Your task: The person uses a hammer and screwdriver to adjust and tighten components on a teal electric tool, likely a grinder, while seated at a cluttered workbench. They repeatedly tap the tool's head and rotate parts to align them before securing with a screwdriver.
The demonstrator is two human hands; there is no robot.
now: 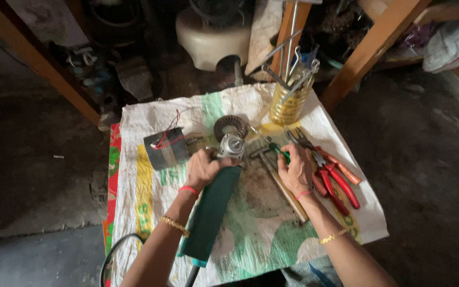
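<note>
A dark green angle grinder (211, 212) lies lengthwise on a white woven sack (150, 119), its silver gear head (232, 145) pointing away from me. My left hand (202, 167) grips the grinder body just behind that head. My right hand (296, 170) is closed on a green-handled screwdriver (274, 149), whose thin shaft points up-left toward the gear head. A hammer with a wooden handle (282, 188) lies under my right hand.
Red- and orange-handled pliers (336, 178) lie right of my right hand. A wound stator (230, 125) and a dark grey block with red wires (166, 149) sit beyond the grinder. A yellow jar of wrenches (291, 98) stands at the back. Wooden legs flank the sack.
</note>
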